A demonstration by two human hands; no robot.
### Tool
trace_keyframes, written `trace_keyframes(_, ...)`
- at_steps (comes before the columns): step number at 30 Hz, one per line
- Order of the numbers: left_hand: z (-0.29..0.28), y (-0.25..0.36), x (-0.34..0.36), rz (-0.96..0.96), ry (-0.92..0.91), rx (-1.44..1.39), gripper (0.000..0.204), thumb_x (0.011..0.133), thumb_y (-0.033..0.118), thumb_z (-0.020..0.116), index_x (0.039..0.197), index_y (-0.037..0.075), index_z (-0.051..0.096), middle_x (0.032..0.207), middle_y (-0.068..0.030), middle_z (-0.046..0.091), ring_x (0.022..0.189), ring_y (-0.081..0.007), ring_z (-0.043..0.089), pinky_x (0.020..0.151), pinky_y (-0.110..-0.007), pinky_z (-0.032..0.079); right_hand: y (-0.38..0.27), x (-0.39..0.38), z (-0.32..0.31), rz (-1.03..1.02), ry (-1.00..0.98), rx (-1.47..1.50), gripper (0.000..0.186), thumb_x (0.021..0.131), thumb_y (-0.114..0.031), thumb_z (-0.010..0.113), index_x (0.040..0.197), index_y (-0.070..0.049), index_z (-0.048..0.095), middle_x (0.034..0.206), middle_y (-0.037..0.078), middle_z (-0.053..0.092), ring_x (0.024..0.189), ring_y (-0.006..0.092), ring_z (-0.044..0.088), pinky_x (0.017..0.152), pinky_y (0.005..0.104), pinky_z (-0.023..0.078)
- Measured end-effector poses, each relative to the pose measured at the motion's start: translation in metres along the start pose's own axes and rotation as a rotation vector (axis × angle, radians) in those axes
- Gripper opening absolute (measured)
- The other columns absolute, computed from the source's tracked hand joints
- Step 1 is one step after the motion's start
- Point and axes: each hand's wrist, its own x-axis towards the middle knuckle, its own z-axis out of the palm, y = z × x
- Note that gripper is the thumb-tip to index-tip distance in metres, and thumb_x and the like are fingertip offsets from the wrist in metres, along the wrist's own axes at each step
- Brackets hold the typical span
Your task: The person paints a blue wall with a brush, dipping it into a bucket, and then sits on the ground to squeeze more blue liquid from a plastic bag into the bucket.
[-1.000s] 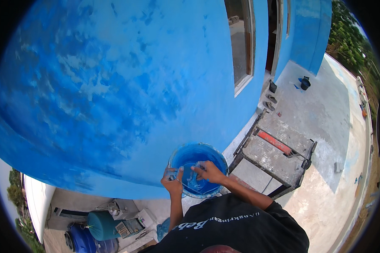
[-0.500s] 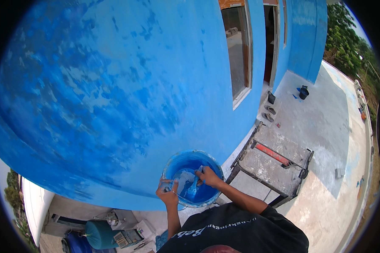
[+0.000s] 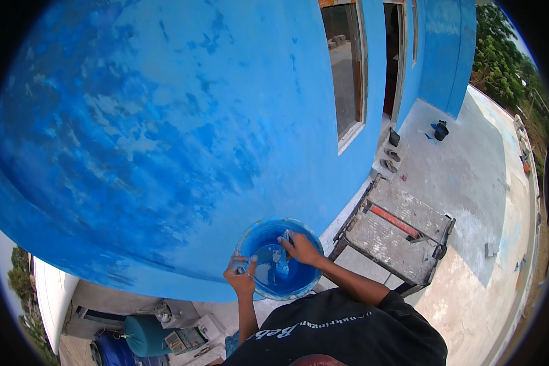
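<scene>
A round bucket with blue paint in the bottom and a smeared rim is in front of my body, beside the mottled blue wall. My left hand is closed on the bucket at its left rim, where the thin wire handle shows. My right hand reaches into the bucket, closed on a paint-covered brush whose head is down in the blue paint; the grip itself is partly hidden by my fingers.
A paint-spattered metal scaffold stands at right. Beyond it are slippers and a black bucket on the concrete floor. A window and doorway open in the wall. Tanks sit lower left.
The bucket and both hands moved down and left in the view from a second ago. Over the last half second my right hand shifted slightly left and up, and the brush changed its angle.
</scene>
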Motion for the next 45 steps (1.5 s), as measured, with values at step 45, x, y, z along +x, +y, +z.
trace_keyframes(45, -0.018, -0.004, 0.019, -0.040, 0.300, 0.040, 0.038, 0.083, 0.020, 0.079, 0.062, 0.002, 0.052, 0.069, 0.0009, 0.051, 0.053, -0.0045, 0.029, 0.050, -0.028, 0.021, -0.082, 0.292, -0.113, -0.343, 1.168, 1.152, 0.033, 0.098, -0.014, 0.055, 0.115, 0.014, 0.049, 0.110, 0.024, 0.060, 0.101, 0.0295, 0.065, 0.094, 0.0436, 0.058)
